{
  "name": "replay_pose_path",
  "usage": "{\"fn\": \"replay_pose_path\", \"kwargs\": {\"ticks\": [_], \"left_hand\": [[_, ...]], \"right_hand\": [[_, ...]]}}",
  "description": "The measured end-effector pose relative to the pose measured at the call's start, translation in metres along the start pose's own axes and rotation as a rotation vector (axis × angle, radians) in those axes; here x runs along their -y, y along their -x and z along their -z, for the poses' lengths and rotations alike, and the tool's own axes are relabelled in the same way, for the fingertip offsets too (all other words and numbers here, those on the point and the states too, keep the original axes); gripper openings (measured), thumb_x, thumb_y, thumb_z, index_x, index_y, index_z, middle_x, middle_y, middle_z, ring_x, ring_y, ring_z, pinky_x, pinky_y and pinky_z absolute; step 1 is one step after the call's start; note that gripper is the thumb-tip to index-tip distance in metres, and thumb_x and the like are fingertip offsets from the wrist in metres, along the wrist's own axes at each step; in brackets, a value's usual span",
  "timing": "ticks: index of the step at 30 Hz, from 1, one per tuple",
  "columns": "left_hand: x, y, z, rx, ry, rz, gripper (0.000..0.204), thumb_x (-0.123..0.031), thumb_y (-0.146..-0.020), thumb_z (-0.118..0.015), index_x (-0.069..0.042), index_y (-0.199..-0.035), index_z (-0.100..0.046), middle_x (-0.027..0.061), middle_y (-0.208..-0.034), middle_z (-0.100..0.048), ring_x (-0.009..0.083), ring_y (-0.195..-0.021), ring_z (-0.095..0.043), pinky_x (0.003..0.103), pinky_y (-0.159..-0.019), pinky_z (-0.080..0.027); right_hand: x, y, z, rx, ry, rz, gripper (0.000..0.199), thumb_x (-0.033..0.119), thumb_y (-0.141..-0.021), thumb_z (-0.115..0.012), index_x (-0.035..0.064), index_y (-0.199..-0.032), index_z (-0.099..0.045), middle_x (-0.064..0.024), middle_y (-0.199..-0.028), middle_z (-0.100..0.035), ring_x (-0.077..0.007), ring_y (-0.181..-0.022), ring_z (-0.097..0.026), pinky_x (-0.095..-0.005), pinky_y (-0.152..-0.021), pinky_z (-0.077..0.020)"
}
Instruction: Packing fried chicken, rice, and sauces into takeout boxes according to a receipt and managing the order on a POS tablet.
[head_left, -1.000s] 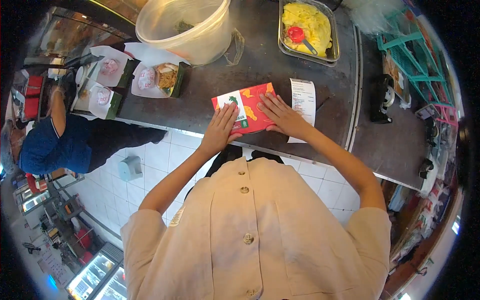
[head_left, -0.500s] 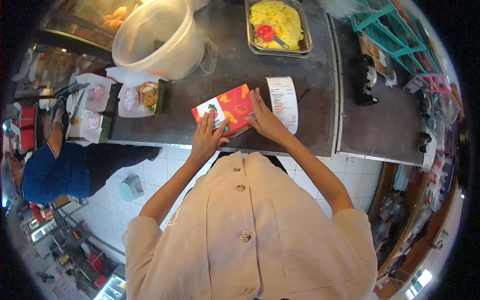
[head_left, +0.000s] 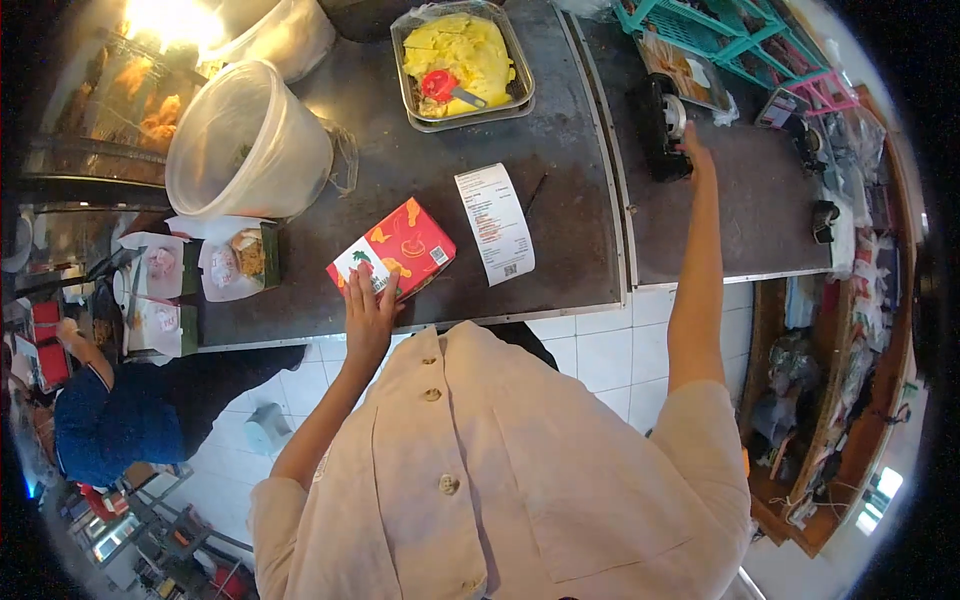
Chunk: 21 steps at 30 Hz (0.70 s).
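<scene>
One red printed cardboard box (head_left: 392, 256) lies flat near the front edge of the dark grey counter (head_left: 560, 230), and the left hand (head_left: 368, 306) rests on its near corner with fingers spread flat, pressing rather than pinching. One white paper receipt strip (head_left: 494, 222) lies just beside the box on its right, not touching it. The right hand (head_left: 692, 148) is stretched far out to the right, fingers laid against one black tape dispenser (head_left: 660, 126) on the neighbouring counter section; whether they are closed around it cannot be told

Farther back stands one metal tray of yellow food (head_left: 462, 58) with one red-headed scoop (head_left: 440, 86) lying in it. To the left, one large translucent plastic tub (head_left: 246, 146) lies tipped on its side, with a second translucent tub (head_left: 272, 40) behind it. Three small open cartons lined with white paper (head_left: 238, 262) sit at the counter's left end. A person in a blue top (head_left: 110, 420) is below that end, by the white tiled front

Between box, receipt and tray the counter surface is bare. A raised metal seam (head_left: 606, 160) divides the two counter sections. A teal wire rack (head_left: 716, 34) crowds the far right corner
</scene>
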<state>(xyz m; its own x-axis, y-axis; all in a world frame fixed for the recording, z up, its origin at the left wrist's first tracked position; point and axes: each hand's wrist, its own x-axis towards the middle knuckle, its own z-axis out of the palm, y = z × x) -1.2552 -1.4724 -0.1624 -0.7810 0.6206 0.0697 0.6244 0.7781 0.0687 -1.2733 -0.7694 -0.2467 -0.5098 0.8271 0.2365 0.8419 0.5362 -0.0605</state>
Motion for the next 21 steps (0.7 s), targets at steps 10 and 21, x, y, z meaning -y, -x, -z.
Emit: {"fn": "replay_pose_path", "kwargs": {"ticks": [10, 21], "left_hand": [[-0.012, -0.001, 0.001, -0.043, -0.105, 0.102, 0.051, -0.026, -0.079, -0.054, -0.017, -0.126, -0.037, 0.026, -0.129, -0.026, 0.0438, -0.114, -0.032, 0.048, -0.091, -0.033], [-0.012, 0.004, 0.01, -0.184, -0.003, 0.161, 0.049, -0.019, -0.072, -0.061, -0.017, -0.119, -0.046, 0.0228, -0.122, -0.035, 0.0414, -0.106, -0.039, 0.046, -0.087, -0.035]], "right_hand": [[0.038, 0.1, 0.075, 0.395, -1.631, -0.394, 0.038, 0.035, -0.074, -0.063, -0.0003, -0.087, -0.057, -0.0057, -0.08, -0.055, -0.0175, -0.079, -0.054, -0.0309, -0.065, -0.0455], [-0.002, 0.142, 0.044, 0.593, -0.773, -0.478, 0.037, 0.038, -0.079, -0.055, 0.0035, -0.068, -0.061, -0.0036, -0.054, -0.054, -0.0112, -0.046, -0.051, -0.0243, -0.04, -0.0394]]}}
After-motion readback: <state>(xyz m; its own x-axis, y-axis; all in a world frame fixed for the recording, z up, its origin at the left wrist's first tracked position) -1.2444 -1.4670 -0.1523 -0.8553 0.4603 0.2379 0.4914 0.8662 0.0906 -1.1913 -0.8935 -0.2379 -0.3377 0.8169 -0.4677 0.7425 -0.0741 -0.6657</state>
